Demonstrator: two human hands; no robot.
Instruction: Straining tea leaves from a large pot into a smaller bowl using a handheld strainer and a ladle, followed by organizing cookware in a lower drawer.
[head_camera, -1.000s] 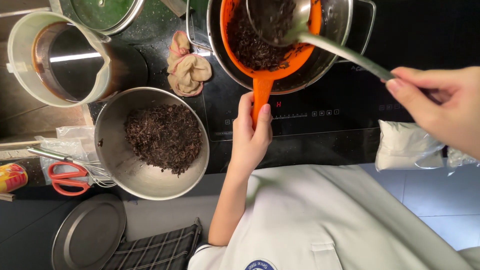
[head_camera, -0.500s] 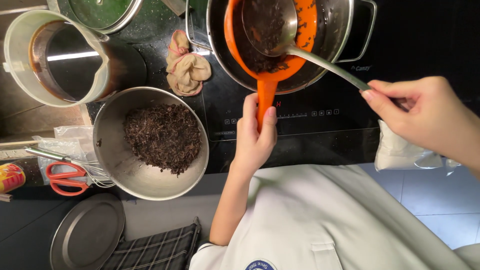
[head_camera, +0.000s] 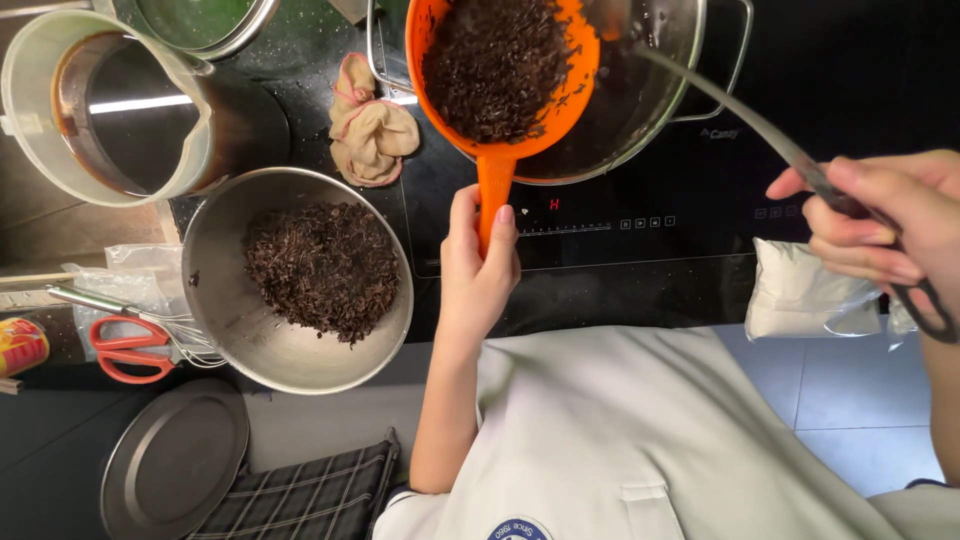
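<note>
My left hand (head_camera: 478, 268) grips the handle of an orange strainer (head_camera: 500, 70), held over a steel pot (head_camera: 650, 110) on a black induction hob (head_camera: 600, 235). The strainer is full of dark wet shreds. My right hand (head_camera: 885, 225) holds the long metal handle of a ladle (head_camera: 740, 115), which reaches up-left into the pot beside the strainer; its bowl is mostly hidden. To the left of my left hand stands a steel bowl (head_camera: 230, 330) holding a heap of the same dark shreds (head_camera: 320, 265).
A large jug of brown liquid (head_camera: 110, 110) stands at the far left, a crumpled cloth (head_camera: 370, 130) between it and the pot. Red scissors (head_camera: 125, 350), a whisk, a dark round lid (head_camera: 175, 460) and a plaid cloth (head_camera: 300, 490) lie near me. A white bag (head_camera: 800, 290) sits right.
The ladle has come out of the strainer and now sits to its right. The strainer has risen closer to the camera, its dark shreds now uncovered. My right hand shifted slightly.
</note>
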